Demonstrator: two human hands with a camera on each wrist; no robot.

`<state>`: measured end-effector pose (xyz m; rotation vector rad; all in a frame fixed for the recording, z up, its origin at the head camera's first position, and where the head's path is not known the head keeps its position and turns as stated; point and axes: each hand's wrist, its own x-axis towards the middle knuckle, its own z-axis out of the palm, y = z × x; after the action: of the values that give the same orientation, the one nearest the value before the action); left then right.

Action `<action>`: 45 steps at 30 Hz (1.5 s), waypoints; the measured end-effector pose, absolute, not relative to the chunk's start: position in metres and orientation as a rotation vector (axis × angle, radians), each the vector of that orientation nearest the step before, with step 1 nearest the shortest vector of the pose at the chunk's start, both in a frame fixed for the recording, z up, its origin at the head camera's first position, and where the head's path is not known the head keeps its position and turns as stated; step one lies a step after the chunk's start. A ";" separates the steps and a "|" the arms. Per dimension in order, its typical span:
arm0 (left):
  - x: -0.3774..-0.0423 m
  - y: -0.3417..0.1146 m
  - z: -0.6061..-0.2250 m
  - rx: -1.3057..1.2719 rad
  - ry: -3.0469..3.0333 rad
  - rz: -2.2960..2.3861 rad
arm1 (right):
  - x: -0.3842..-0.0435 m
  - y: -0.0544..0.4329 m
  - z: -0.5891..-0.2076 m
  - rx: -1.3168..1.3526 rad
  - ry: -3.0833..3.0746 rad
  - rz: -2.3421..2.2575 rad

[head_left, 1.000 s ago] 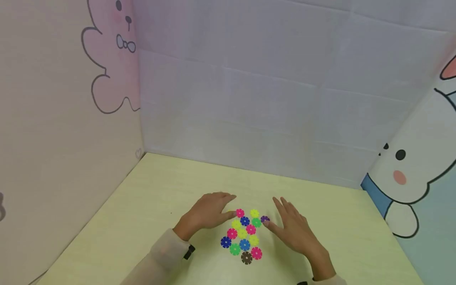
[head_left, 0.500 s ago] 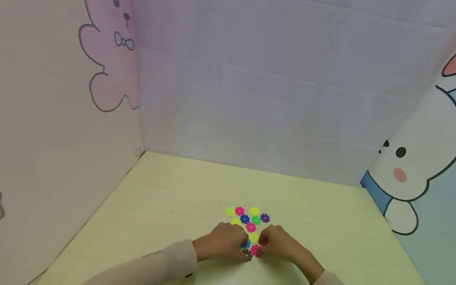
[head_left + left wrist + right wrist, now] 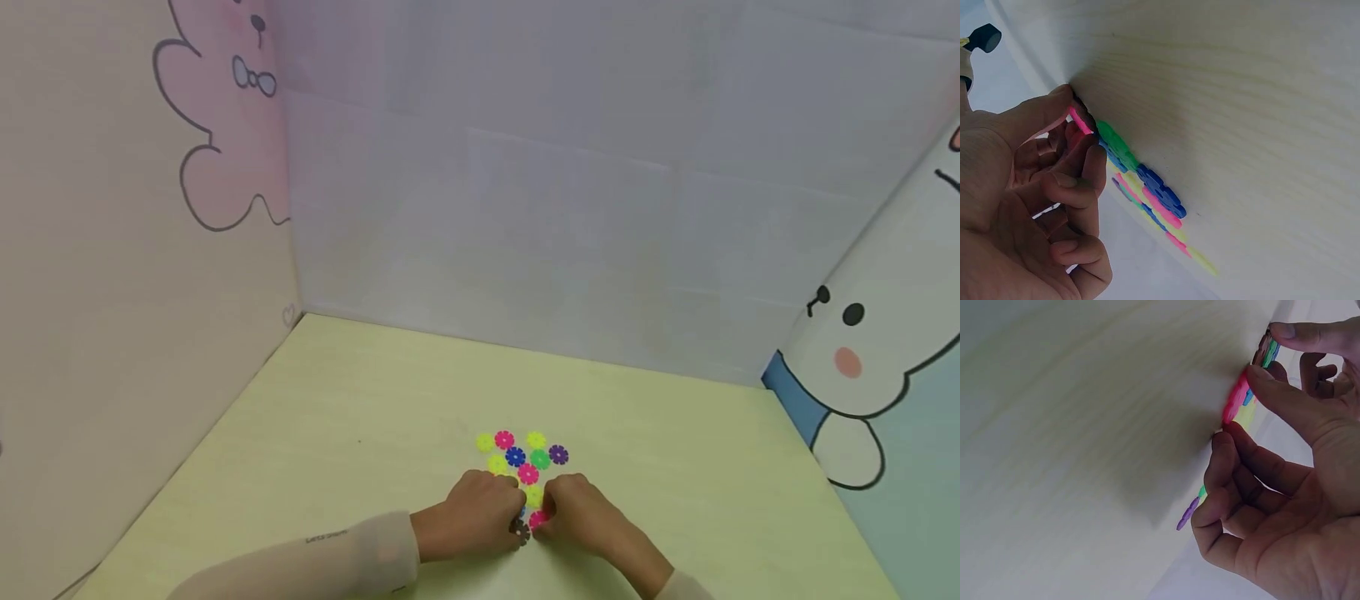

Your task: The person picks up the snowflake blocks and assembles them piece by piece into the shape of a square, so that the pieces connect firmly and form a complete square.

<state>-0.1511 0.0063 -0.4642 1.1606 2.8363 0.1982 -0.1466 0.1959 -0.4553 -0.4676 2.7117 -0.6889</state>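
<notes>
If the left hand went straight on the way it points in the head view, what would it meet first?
Past the brown disc it pinches, the left hand would probably meet the pink disc in the right hand first; depth there is hard to judge.

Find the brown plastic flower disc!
In the head view, the left hand pinches the brown disc, left of the pink plastic flower disc in the right hand.

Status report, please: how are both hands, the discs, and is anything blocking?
Left hand pinches brown disc. Right hand pinches pink disc. Other discs close beyond; nothing seen blocking.
</notes>
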 end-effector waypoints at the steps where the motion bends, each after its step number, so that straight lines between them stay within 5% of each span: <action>1: -0.151 0.006 -0.464 1.166 2.841 0.193 | -0.147 0.195 -0.455 -0.459 2.710 -0.684; 15: -0.154 0.007 -0.463 1.407 2.791 0.106 | -0.148 0.209 -0.453 -0.417 2.613 -0.817; 24: -0.171 0.013 -0.460 1.237 2.625 0.193 | -0.150 0.216 -0.453 -0.441 2.588 -0.883; 34: -0.177 0.002 -0.467 1.420 2.641 0.194 | -0.150 0.227 -0.456 -0.388 2.518 -0.973; 45: -0.193 -0.003 -0.470 1.168 2.420 0.557 | -0.148 0.245 -0.460 -0.231 2.281 -1.281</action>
<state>-0.1927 -0.0030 -0.4695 1.1678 2.4204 0.5570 -0.1485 0.2450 -0.4600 -0.2311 2.2812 -1.2807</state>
